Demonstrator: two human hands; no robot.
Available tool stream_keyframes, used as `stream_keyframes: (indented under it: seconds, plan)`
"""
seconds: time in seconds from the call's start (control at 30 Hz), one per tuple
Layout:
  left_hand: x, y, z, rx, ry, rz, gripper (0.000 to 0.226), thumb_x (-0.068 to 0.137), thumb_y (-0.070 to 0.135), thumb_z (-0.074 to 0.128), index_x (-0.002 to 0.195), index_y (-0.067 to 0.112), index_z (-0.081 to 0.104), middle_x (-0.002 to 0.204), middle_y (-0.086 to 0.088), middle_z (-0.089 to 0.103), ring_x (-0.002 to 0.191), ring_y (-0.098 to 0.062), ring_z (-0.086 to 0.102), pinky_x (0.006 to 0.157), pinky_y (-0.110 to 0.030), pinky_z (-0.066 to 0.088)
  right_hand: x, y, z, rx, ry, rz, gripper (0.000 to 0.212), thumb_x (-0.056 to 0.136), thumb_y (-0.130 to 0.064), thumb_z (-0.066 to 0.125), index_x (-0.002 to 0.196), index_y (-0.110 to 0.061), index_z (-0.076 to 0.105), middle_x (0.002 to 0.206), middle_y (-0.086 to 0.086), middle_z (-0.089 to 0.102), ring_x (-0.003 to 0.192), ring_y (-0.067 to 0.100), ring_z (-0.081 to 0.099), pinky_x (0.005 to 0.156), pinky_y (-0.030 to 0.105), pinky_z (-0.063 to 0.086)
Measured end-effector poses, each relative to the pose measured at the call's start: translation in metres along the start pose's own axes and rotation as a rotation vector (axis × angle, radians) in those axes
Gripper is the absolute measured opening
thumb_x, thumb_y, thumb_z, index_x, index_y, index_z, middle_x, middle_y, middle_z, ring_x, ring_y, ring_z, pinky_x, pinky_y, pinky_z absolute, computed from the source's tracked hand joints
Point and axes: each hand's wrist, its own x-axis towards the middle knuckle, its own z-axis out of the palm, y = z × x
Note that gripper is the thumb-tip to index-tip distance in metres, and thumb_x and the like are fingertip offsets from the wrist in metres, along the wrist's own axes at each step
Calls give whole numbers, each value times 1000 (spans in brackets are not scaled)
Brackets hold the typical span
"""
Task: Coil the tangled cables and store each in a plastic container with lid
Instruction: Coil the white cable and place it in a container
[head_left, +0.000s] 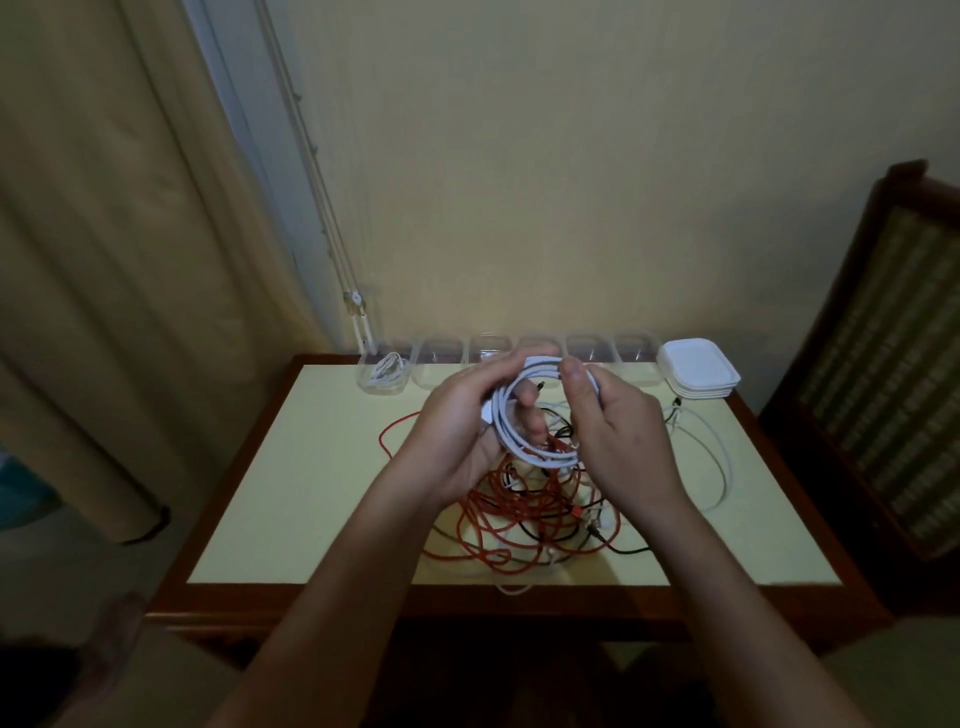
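Note:
A white cable coil (524, 447) is held in the air above the table between both hands. My left hand (457, 436) grips its left side and my right hand (618, 431) pinches its upper right part. Under the hands lies a tangle of red, black and white cables (519, 525). A row of clear plastic containers (441, 364) stands along the far edge of the table. The leftmost container (387, 371) holds a coiled white cable. A stack of white lids (698, 371) sits at the far right.
The small table (291, 493) has a pale top and a dark wooden rim. A loose white cable (719, 457) loops out to the right. A wooden chair (883, 364) stands at the right and a curtain (104, 260) hangs at the left.

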Motion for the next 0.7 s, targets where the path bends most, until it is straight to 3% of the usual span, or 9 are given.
stream_keyframes:
  seconds: [0.07,0.13,0.23,0.33,0.47,0.7]
  plan:
    - [0,2,1,-107,-43,-138,33,103,33,41,88,12,61,50,4,35,37,-9,33,41,-21,31,1,1,-1,-18,-34,-11,50,105,-45,41,72,-9,52,52,-4,38,53,10,39,52,26,30]
    - [3,0,-3,-203,-49,-194,40,103,38,39,78,14,60,44,8,28,32,-5,21,38,-20,18,2,3,-1,-16,-82,-24,53,104,-49,40,71,-9,50,52,-2,37,51,9,37,50,24,27]
    - [6,2,-11,-287,1,-167,31,95,30,47,102,8,68,42,8,24,32,-6,13,35,-19,10,-1,6,-3,43,-146,-13,57,99,-57,42,76,-7,57,61,11,50,54,7,40,51,25,30]
    - [7,8,-19,-360,82,-118,28,89,26,52,104,7,66,42,8,23,31,-6,12,34,-17,9,-1,14,-11,75,-154,14,57,93,-60,49,73,-8,54,62,10,49,55,8,40,51,22,30]
    - [4,21,-34,-487,101,-61,28,92,28,52,100,7,69,41,7,25,40,-6,5,32,-18,9,3,31,-24,76,-116,72,51,88,-60,57,69,-13,51,56,-10,38,54,6,36,52,20,30]
    - [2,42,-58,-659,88,103,20,90,18,56,94,4,70,40,7,27,37,-6,7,28,-21,14,-1,68,-47,56,-55,214,47,95,-45,65,73,-5,52,61,-3,40,57,10,37,61,32,33]
